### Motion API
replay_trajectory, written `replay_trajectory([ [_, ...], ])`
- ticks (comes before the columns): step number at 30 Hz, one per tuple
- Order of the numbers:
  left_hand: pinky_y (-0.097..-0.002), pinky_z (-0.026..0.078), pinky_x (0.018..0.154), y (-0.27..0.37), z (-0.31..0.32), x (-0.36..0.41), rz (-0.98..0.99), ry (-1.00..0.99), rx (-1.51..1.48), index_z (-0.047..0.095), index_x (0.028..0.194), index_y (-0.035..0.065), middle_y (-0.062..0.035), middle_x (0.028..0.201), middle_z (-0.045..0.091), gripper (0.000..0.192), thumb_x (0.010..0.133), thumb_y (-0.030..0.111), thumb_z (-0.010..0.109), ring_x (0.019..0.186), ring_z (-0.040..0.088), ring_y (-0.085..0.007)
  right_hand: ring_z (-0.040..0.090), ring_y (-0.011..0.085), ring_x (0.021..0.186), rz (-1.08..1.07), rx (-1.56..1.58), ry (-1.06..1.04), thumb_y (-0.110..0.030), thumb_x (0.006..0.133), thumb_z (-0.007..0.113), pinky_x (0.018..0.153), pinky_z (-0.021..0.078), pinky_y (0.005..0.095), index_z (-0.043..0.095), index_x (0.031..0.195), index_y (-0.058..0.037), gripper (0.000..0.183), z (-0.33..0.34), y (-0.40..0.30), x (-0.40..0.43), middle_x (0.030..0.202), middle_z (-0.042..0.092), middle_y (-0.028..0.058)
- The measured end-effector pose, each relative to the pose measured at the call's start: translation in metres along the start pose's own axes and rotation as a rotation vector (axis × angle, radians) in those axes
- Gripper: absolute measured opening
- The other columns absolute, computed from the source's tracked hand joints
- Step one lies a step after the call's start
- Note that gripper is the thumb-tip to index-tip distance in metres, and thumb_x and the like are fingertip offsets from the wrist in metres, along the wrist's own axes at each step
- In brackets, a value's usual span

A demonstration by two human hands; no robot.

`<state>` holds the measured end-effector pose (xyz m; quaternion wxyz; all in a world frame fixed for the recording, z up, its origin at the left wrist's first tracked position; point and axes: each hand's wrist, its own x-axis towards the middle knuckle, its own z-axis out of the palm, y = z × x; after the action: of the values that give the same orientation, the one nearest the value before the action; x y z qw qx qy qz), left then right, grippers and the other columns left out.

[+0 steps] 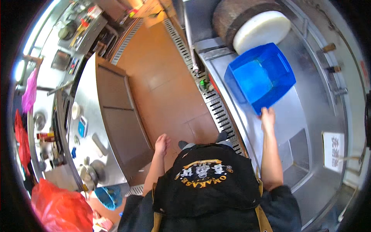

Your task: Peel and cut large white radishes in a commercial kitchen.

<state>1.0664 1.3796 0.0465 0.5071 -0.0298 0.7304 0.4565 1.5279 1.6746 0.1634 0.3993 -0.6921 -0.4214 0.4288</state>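
My right hand (267, 117) grips the near corner of a blue plastic bin (278, 61). The bin is tilted so that its inside faces me, and its lighter bottom shows. It is over a stainless steel sink counter (289, 107); I cannot tell whether it rests there. Behind the bin, a thick round white cutting board (261, 27) leans on a round dark wooden block (232, 17). My left hand (163, 144) hangs over the tiled floor with curled fingers, and nothing shows in it.
A steel worktable (89, 121) on the left bears bowls and a small scale (83, 126). At lower left are a red plastic bag (61, 206) and a blue lined bin (108, 197). Drain grates (223, 116) edge the floor (162, 87). Taps (339, 92) line the right wall.
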Motion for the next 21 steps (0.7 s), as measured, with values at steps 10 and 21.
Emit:
replay_trajectory([
  [10, -0.0272, 0.046, 0.055, -0.068, -0.071, 0.014, -0.265, 0.091, 0.009, 0.056, 0.115, 0.0078, -0.0051, 0.088, 0.061, 0.023, 0.099, 0.025, 0.056, 0.067, 0.058, -0.0154, 0.052, 0.0084, 0.065, -0.043, -0.067, -0.555, -0.008, 0.088, 0.057, 0.058, 0.0432, 0.0277, 0.062, 0.097, -0.0015, 0.013, 0.086, -0.046, -0.134, 0.074, 0.058, -0.0001],
  [21, -0.0332, 0.051, 0.061, -0.165, -0.262, -0.021, -0.432, 0.333, -0.034, 0.056, 0.112, 0.0068, -0.0093, 0.091, 0.064, 0.029, 0.097, 0.032, 0.055, 0.071, 0.060, -0.0187, 0.061, 0.0163, 0.073, 0.542, -0.158, -0.776, -0.009, 0.090, 0.054, 0.064, 0.0545, 0.0350, 0.064, 0.092, 0.0022, 0.016, 0.307, 0.141, -0.156, 0.085, 0.064, 0.0075],
])
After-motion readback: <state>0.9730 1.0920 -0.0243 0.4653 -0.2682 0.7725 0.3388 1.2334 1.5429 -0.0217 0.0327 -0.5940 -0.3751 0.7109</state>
